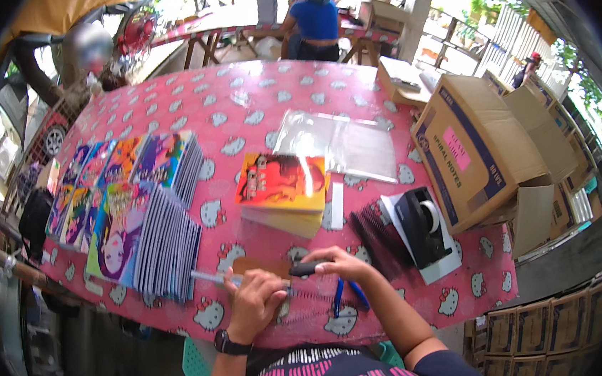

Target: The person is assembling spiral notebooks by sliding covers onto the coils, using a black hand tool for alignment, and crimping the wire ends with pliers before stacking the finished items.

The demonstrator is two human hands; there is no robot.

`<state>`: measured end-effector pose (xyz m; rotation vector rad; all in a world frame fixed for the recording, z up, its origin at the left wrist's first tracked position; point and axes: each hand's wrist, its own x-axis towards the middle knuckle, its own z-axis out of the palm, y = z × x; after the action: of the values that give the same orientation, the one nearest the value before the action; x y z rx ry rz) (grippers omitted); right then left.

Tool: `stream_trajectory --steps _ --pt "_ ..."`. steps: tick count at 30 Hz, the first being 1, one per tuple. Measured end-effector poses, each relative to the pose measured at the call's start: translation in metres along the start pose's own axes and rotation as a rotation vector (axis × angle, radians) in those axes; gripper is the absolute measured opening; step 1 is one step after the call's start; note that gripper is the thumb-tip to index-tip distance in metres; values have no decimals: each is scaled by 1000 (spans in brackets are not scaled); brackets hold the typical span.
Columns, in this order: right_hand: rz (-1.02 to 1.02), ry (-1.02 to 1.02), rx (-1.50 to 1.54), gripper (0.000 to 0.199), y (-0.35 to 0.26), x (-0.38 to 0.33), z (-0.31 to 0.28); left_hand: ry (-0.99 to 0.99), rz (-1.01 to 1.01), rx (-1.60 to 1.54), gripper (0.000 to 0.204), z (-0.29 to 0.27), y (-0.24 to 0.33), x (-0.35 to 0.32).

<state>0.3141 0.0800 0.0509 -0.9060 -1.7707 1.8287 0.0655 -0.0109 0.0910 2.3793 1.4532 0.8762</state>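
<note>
1. The notebook [265, 266] I'm binding lies flat at the near table [251, 105] edge, right in front of me, mostly hidden under my hands.
2. My left hand [255, 304] is closed on a thin rod [211, 277] that runs out leftward along the notebook's edge; what seems to be a wire spiral [308, 307] shows just to its right.
3. My right hand [334, 262] pinches a small black tool [307, 267] narrowly between thumb and fingers, just above the left hand.
4. To do this well, I judge I should keep the rod level with the edge and press the pages still with the left wrist, so nothing skews.
5. Blue-handled pliers [345, 292] lie just right of my hands, within reach.
6. Farther out: a yellow stack [283, 190] with a glossy cover in the middle, clear sleeves [337, 142] behind it, a tape dispenser [422, 231] to the right beside black combs [376, 234].
7. Finished notebooks [134, 209] fan out on the left; an open carton [483, 150] stands far right.
</note>
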Motion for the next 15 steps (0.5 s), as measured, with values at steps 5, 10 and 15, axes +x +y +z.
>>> stream_trajectory --steps 5,10,15 --pt "-214 -195 -22 75 -47 -8 13 165 -130 30 51 1 1 2" --pt "-178 31 -32 53 -34 4 8 175 -125 -42 53 5 -11 -1" --pt "34 52 -523 48 -47 27 8 212 -153 -24 56 -3 -14 1"
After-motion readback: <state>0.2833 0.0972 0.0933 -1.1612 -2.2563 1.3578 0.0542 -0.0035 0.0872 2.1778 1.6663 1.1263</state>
